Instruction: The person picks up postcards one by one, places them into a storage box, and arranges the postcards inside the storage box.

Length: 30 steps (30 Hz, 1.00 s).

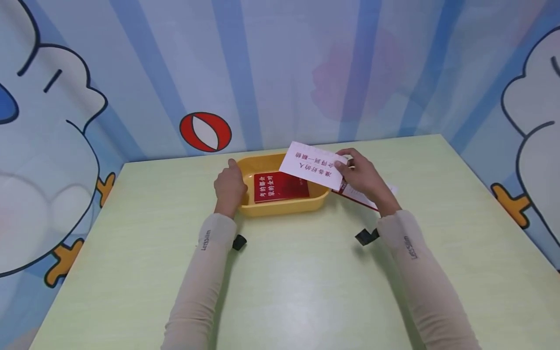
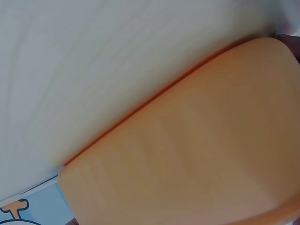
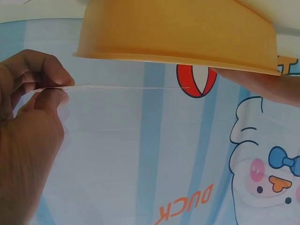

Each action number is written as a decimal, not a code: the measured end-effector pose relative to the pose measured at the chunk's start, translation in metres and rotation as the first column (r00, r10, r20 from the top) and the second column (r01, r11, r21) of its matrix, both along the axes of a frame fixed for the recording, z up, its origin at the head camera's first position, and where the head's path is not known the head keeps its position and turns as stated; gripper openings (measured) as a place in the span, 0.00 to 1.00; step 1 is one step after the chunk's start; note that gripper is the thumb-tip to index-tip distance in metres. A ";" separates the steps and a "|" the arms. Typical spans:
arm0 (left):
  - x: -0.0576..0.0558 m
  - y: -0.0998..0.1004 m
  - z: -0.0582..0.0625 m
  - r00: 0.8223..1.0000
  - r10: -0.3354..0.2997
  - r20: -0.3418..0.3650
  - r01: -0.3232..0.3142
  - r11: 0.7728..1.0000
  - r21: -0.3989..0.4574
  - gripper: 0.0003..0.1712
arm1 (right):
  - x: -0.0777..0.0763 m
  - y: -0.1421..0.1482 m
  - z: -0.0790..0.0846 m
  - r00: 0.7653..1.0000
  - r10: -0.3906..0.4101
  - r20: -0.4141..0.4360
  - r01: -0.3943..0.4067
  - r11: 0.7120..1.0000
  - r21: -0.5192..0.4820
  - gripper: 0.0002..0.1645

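A yellow plastic basin (image 1: 280, 209) stands toward the back of the table, with a red card (image 1: 282, 188) bearing white characters lying in it. My left hand (image 1: 229, 187) grips the basin's left end; the left wrist view is mostly filled by the basin's outer wall (image 2: 187, 154). Between thumb and fingers my right hand (image 1: 362, 176) pinches a white card (image 1: 309, 166) with dark red characters, held tilted over the basin's right side. The right wrist view shows that card (image 3: 122, 87) edge-on. Under the right hand, another red and white card (image 1: 356, 195) lies on the table, partly covered.
The pale green table (image 1: 302, 287) ends at a cartoon-printed curtain (image 1: 288, 73) behind the basin. Black straps (image 1: 366, 236) stick out near both wrists, at the sleeve cuffs.
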State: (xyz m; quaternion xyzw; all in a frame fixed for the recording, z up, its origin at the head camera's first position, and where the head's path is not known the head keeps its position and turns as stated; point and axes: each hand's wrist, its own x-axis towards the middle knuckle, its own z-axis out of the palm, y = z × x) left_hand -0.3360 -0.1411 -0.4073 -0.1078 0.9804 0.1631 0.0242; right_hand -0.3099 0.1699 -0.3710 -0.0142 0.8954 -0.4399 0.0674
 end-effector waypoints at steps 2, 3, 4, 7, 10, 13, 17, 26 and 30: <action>0.000 0.000 0.001 1.000 -0.002 0.002 0.002 1.000 -0.004 0.34 | -0.001 -0.002 0.001 1.000 0.001 0.003 -0.001 1.000 0.006 0.28; 0.001 0.001 0.001 1.000 -0.002 0.002 0.002 1.000 -0.005 0.34 | -0.001 -0.003 0.002 1.000 0.003 0.005 -0.003 1.000 0.001 0.28; 0.001 0.001 0.002 1.000 -0.002 0.002 0.002 1.000 -0.007 0.34 | -0.001 -0.004 0.002 1.000 0.004 0.009 -0.004 1.000 -0.006 0.27; 0.001 0.002 0.002 1.000 -0.006 -0.003 0.006 1.000 -0.018 0.34 | -0.002 -0.006 0.003 1.000 0.006 0.017 -0.005 1.000 -0.019 0.28; 0.000 0.003 0.001 1.000 -0.009 -0.015 0.008 1.000 -0.019 0.34 | -0.002 -0.010 0.003 1.000 0.010 0.018 -0.010 0.999 -0.035 0.28; 0.000 0.003 0.001 1.000 -0.007 -0.017 0.007 1.000 -0.014 0.34 | -0.002 -0.016 0.004 1.000 0.021 0.015 -0.020 0.999 -0.047 0.28; 0.001 0.002 0.001 1.000 -0.003 -0.012 0.003 1.000 -0.017 0.34 | -0.004 -0.025 0.004 1.000 0.027 0.015 -0.026 0.999 -0.039 0.28; 0.001 0.001 0.000 1.000 0.003 0.008 -0.002 1.000 -0.019 0.34 | -0.006 -0.040 0.004 0.999 0.046 0.006 -0.046 0.999 -0.023 0.28; 0.000 0.000 0.001 1.000 -0.001 0.012 0.001 1.000 -0.026 0.34 | -0.007 -0.045 0.004 0.998 0.063 -0.005 -0.063 0.997 -0.040 0.28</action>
